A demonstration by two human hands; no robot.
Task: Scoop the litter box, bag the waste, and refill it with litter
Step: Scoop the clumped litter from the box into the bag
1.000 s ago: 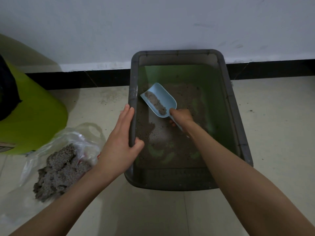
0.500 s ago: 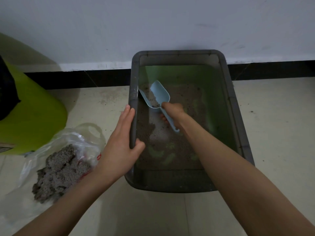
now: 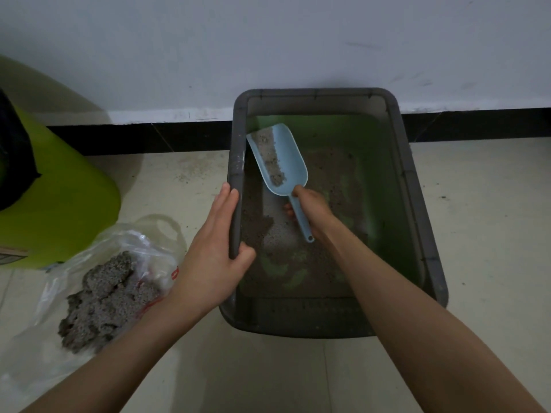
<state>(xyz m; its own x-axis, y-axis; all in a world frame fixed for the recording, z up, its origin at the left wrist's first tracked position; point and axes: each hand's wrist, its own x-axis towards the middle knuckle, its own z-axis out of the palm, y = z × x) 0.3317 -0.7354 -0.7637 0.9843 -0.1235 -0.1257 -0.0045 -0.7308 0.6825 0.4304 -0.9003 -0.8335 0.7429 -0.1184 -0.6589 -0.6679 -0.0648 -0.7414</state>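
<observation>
Landmark: grey litter box (image 3: 417,204), a rectangular tub on the tiled floor (image 3: 492,234), its far end against the wall.
Left forearm: enters from the lower left corner and runs up to the box's left rim.
Plastic bag (image 3: 98,263): clear, lying on the floor to the left of the box's near end; it holds a grey clumped mass of waste litter (image 3: 101,299).
Left hand (image 3: 214,257): grips the left rim of the box about halfway along, fingers laid straight along the outside of the wall, thumb hooked over the rim to the inside.
Right forearm: enters from the lower right corner and crosses over the near end of the box.
Right hand (image 3: 313,208): inside the box, left of its centre, fingers closed round the handle of the scoop; the handle's end shows below the hand.
Scoop (image 3: 280,159): pale blue, raised inside the box's far left part, its blade pointing toward the far left corner and close beside the left wall; a strip of grey litter lies along the blade's left side.
Box contents: a thin, patchy layer of brownish litter (image 3: 328,174); the green bottom shows through in several places.
Green container (image 3: 59,204): lime-coloured, well to the left of the box, cut off by the picture's edge.
Wall (image 3: 268,40): pale, with a black skirting strip behind the box.
</observation>
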